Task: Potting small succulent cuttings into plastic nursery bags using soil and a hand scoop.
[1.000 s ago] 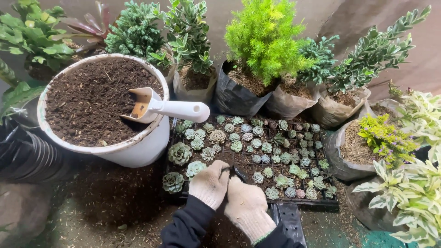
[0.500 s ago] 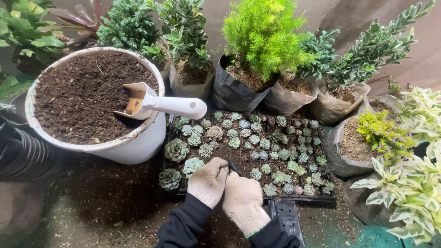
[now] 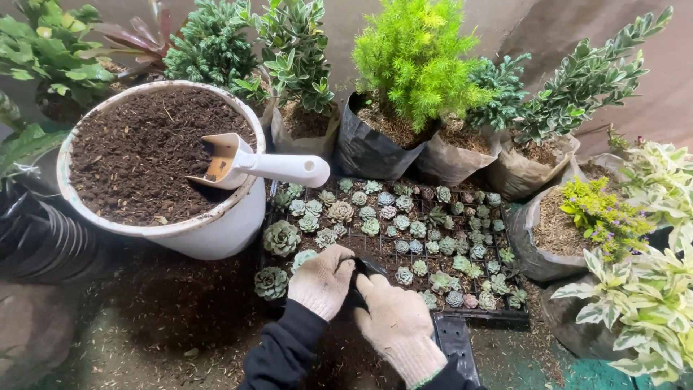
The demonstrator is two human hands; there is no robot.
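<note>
pot [image 3: 359, 278], small, black and mostly hidden, sits between the two gloved hands at 6 o'clock of the frame, over the near edge of the tray [image 3: 482, 315]. left hand [image 3: 323, 280] is curled around its left side, fingers closed onto the rim; right hand [image 3: 393, 318] presses in from 4 o'clock, thumb up against the pot. both hands look clamped on it, though what is inside cannot be told.

succulents [image 3: 404, 225] fill the tray from 12 to 3 o'clock of the hands, and one larger rosette [image 3: 271, 283] stands just beside the left hand at 9 o'clock. bucket [image 3: 220, 235] of soil stands at 10 o'clock, with a scoop [image 3: 271, 167] resting across its rim, handle out over the tray. bagged plants [image 3: 372, 148] line the back at 12 o'clock.

risks, as i judge them: the thin pot could buckle under a hard squeeze and spill soil over the tray cells. either wrist could brush the near rosettes and snap leaves. the scoop, balanced on the rim, might tip onto the succulents if the bucket is bumped.
</note>
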